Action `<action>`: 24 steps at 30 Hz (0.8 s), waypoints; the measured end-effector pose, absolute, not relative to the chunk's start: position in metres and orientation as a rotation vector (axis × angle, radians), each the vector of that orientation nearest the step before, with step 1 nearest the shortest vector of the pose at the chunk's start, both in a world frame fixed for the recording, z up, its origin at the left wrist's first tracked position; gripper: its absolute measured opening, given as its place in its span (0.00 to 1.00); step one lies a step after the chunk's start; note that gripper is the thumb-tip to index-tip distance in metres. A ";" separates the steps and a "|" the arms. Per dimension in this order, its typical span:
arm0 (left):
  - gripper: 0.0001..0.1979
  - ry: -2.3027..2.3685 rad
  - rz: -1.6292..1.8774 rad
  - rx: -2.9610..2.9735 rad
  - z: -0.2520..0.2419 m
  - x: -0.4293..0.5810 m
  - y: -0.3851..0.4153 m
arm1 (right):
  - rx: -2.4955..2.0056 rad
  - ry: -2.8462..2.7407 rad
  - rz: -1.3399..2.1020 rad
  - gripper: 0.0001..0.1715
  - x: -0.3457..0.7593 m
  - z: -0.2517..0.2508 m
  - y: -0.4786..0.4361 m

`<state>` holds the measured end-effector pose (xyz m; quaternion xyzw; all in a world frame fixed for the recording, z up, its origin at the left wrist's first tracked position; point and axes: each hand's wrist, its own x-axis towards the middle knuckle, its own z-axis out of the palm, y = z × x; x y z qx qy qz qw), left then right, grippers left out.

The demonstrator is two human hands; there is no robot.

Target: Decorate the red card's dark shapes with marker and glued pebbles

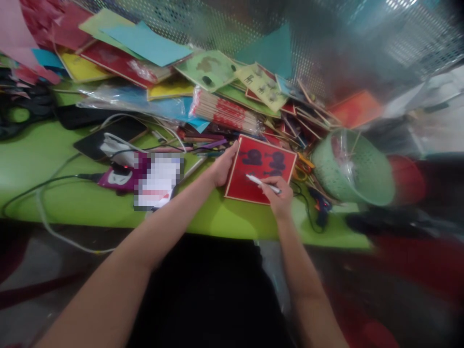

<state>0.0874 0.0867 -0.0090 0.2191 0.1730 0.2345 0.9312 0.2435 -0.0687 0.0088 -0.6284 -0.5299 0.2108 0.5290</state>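
Note:
A red square board with pale edges lies tilted on the green table, dark purple shapes across its upper part. My left hand grips its left edge, with some fingers hidden by the board. Over the board's lower half, my right hand is closed round a white pen. The pen slants, its tip toward the upper left at the red surface; I cannot tell whether it touches.
Left of the board are a phone, a purple power strip and loose cables. To the right stand a green basket and a glue gun. Behind are bundled wooden sticks and piled coloured boards. The green table edge runs in front.

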 end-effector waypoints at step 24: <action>0.41 0.249 0.412 0.587 -0.011 0.089 0.085 | -1.536 -1.322 0.398 0.06 0.239 0.016 -0.066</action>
